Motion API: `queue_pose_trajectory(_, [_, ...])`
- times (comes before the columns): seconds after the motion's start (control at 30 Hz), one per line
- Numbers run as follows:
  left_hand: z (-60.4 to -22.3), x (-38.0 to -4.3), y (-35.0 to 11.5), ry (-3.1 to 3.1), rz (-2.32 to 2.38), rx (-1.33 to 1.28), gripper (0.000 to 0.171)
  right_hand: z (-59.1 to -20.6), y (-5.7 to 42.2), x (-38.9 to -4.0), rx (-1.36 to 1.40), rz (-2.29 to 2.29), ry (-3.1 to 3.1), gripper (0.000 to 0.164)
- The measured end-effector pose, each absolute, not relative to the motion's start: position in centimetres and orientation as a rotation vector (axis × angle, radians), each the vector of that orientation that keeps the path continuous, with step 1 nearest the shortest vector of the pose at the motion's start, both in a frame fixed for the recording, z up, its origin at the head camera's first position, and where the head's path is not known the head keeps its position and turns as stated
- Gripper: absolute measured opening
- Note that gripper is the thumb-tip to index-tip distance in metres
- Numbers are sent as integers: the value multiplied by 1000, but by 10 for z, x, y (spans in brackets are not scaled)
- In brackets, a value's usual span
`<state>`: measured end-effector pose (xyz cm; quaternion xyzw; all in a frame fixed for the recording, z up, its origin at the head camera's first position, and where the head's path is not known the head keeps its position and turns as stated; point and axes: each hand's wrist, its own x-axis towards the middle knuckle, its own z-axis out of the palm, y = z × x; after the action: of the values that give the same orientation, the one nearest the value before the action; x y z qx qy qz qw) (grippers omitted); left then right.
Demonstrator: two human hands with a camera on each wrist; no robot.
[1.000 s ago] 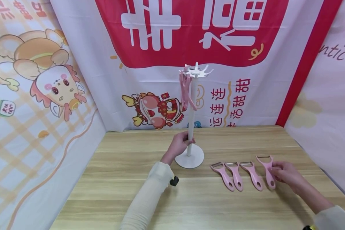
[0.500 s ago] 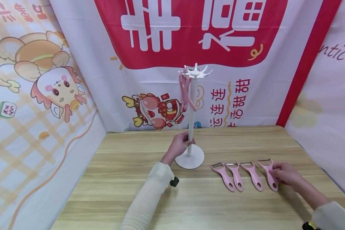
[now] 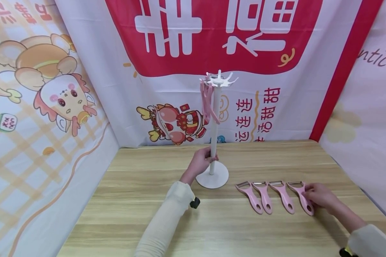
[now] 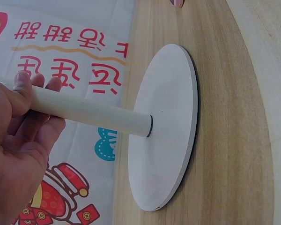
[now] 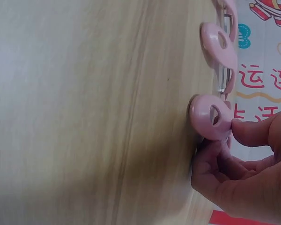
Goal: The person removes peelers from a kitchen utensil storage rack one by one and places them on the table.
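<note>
Shifted slightly, the rightmost peeler [image 3: 303, 201] lies left of the right hand [image 3: 321, 195] pinching it.

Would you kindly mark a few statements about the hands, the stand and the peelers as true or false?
1. The left hand grips the white stand. True.
2. The white stand lies on its side. False: it is upright, its round base resting on the table.
3. In the head view, the right hand pinches the rightmost peeler. True.
4. Six peelers form the row beside the white stand. False: there are four peelers, including the pinched one.
5. Pink things hang from the top of the white stand. True.
</note>
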<state>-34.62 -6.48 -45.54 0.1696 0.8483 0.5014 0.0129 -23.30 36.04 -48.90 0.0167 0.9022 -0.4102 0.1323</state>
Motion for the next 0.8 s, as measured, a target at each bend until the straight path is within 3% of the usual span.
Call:
queue_pose_trajectory(0.4, [-457, -346, -64, 2640, 1577, 539, 11, -466, 359, -238, -11, -1003, 2809, 57])
queue_pose_trajectory(0.8, [-455, -345, -64, 2639, 1565, 543, 12, -441, 310, -241, -167, -1213, 2880, 49])
